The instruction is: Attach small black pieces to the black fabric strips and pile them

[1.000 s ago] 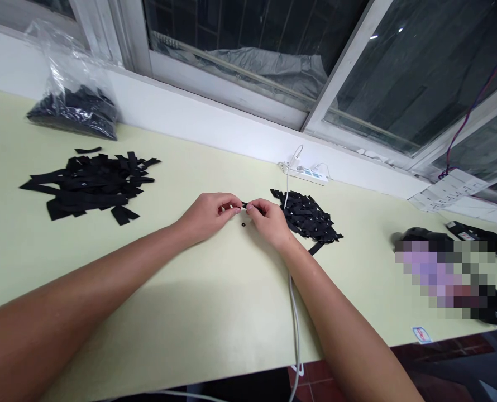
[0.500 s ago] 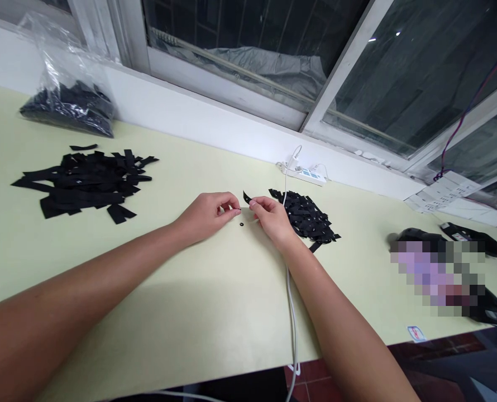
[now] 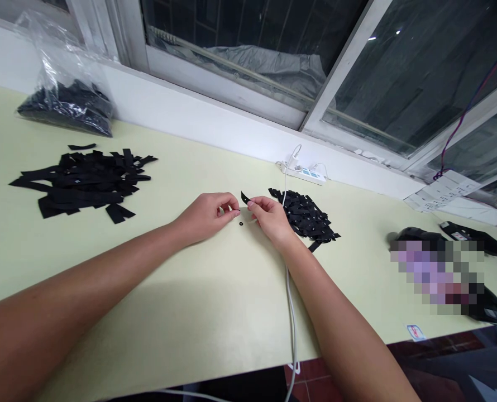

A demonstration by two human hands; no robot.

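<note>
My right hand (image 3: 272, 219) pinches a short black fabric strip (image 3: 244, 197), whose free end points up and to the left. A small light spot shows on the strip near my fingertips. Just to the left, my left hand (image 3: 210, 216) is closed with thumb and forefinger together; a tiny dark bit shows at the tips, too small to name. On the table below the fingertips lies a small black ring (image 3: 240, 224). Beside my right hand is a pile of short black strips (image 3: 305, 215) with small shiny spots. A wider pile of black strips (image 3: 89, 181) lies far left.
A clear plastic bag (image 3: 66, 103) of black pieces stands at the back left. A white power strip (image 3: 302, 172) lies against the wall, and a white cable (image 3: 291, 312) runs down past my right forearm. Black items and a blurred patch (image 3: 433, 273) are at the right of the pale table (image 3: 215, 324).
Both hands keep nearly the same pose. The strip in my right hand is tilted very slightly differently; the whole view has shifted a little.
</note>
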